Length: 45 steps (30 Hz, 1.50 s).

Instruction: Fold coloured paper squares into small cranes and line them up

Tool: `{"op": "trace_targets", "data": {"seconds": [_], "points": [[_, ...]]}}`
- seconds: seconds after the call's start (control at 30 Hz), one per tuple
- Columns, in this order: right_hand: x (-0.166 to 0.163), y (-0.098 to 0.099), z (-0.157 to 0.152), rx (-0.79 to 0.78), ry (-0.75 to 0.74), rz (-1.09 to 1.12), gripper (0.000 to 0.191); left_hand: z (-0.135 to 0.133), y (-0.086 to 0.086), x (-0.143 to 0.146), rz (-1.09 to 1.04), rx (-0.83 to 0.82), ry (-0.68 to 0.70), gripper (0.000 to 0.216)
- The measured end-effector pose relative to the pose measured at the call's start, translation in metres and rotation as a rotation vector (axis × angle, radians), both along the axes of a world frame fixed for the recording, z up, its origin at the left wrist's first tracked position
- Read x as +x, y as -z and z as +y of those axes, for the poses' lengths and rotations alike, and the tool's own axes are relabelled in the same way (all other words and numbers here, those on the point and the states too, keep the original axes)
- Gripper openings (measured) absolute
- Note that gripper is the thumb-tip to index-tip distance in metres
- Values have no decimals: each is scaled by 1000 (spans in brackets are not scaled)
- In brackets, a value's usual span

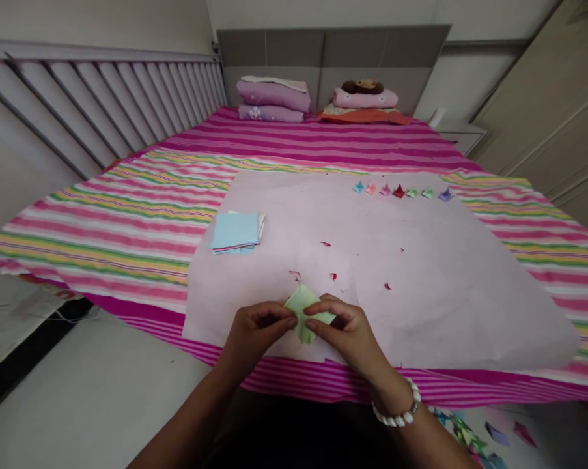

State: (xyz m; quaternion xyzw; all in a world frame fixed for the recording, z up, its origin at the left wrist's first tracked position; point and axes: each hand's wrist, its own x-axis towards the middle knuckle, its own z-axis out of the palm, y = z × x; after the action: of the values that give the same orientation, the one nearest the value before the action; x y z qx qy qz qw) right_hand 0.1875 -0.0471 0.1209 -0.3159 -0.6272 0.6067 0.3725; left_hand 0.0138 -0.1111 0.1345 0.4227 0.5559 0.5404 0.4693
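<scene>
Both my hands pinch a light green folded paper (304, 311) just above the near edge of a large pale pink sheet (420, 260) spread on the bed. My left hand (257, 329) grips the paper's left side with closed fingers. My right hand (345, 332), with a white bead bracelet (400, 409) at the wrist, pinches its right side. A stack of coloured paper squares (236, 232), light blue on top, lies to the left on the sheet. A row of several small folded paper figures (401, 191) in different colours stands at the far side.
The bed has a pink striped cover (127, 215), with folded bedding and pillows (274, 101) at the grey headboard. White slats (103, 104) run along the left. More folded paper pieces (474, 436) lie on the floor at lower right. Small red scraps (333, 277) dot the sheet.
</scene>
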Motion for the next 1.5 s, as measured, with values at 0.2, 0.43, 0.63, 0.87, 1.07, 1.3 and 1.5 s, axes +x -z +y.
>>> {"op": "trace_targets", "data": {"seconds": [0.2, 0.43, 0.63, 0.87, 1.07, 1.3, 1.5], "points": [[0, -1, 1, -29, -21, 52, 9, 1, 3, 1, -56, -18, -28, 7], [1, 3, 0, -78, -25, 60, 9, 1, 7, 3, -61, -34, -58, 9], [-1, 2, 0, -20, -4, 45, 10, 0, 10, 8, -48, -40, -65, 13], [-3, 0, -1, -95, 18, 19, 11, -1, 10, 13, -23, -62, -54, 16], [-4, -4, -2, -103, 47, -16, 10, 0, 10, 13, -56, -85, -46, 16], [-5, -2, -3, -93, 42, -2, 12, 2, 10, 16, -55, -110, -77, 23], [-4, -3, -1, -20, 99, 26, 11, 3, 5, 10, -118, -51, -52, 14]]}}
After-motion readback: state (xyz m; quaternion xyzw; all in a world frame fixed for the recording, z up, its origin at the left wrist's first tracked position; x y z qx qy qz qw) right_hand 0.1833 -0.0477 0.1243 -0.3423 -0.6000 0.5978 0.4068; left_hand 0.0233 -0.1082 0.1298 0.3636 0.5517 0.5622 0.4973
